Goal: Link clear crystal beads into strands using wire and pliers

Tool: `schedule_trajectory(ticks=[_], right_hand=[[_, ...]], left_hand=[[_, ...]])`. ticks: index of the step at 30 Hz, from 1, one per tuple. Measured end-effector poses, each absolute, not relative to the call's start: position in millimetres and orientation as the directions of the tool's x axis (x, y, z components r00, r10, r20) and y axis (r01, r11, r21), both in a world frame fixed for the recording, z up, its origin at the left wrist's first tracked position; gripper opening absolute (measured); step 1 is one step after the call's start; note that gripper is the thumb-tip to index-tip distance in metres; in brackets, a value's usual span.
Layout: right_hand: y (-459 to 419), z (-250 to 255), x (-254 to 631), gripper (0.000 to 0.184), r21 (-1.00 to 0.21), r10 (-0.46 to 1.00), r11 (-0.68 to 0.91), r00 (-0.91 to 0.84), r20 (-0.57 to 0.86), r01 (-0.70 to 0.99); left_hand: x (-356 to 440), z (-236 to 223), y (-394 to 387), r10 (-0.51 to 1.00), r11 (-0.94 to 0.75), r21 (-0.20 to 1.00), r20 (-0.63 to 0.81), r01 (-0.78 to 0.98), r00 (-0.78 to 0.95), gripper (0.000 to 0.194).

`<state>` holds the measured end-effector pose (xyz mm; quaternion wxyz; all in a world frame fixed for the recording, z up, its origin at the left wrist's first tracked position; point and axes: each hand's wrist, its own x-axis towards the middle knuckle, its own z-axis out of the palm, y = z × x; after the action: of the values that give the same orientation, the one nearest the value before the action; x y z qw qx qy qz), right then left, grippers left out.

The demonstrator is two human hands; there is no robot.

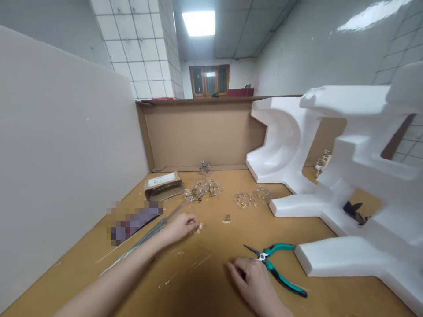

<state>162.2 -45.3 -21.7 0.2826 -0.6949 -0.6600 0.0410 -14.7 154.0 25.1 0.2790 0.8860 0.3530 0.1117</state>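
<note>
My left hand (181, 227) reaches forward over the brown tabletop (211, 207), fingers curled in a pinch on small clear bits (199, 228) that I cannot make out. A bundle of thin metal wires (155, 231) lies just left of it. My right hand (253, 279) rests low on the table with fingers bent, right beside the green-handled pliers (276, 266), touching or nearly touching their joint. Piles of small wire rings (205, 188) lie further ahead.
A large white foam packing piece (346, 185) fills the right side. Cardboard walls (198, 132) close the back and a white panel (59, 145) the left. A small cardboard box (162, 184) sits at back left, more ring piles (253, 197) at centre, a black clip (354, 211) in the foam.
</note>
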Motion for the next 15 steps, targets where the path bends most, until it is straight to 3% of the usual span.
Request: schedule_trajectory(ticks=[8, 12, 15], right_hand=[[-39.5, -28.5, 163.0, 0.03, -0.462, 0.903, 0.039, 0.167, 0.396, 0.886], [-32.5, -42.3, 162.5, 0.029, -0.44, 0.847, 0.067, 0.182, 0.5, 0.895], [-23.2, -56.8, 163.4, 0.022, -0.419, 0.804, 0.031, 0.227, 0.55, 0.907]], left_hand=[[150.7, 48.0, 181.1, 0.566, -0.764, 0.456, 0.136, 0.456, 0.813, 0.025], [233.1, 58.4, 191.7, 0.432, -0.863, 0.344, 0.122, 0.371, 0.894, 0.052], [280.5, 58.7, 193.0, 0.321, -0.915, 0.258, -0.001, 0.31, 0.947, 0.073]])
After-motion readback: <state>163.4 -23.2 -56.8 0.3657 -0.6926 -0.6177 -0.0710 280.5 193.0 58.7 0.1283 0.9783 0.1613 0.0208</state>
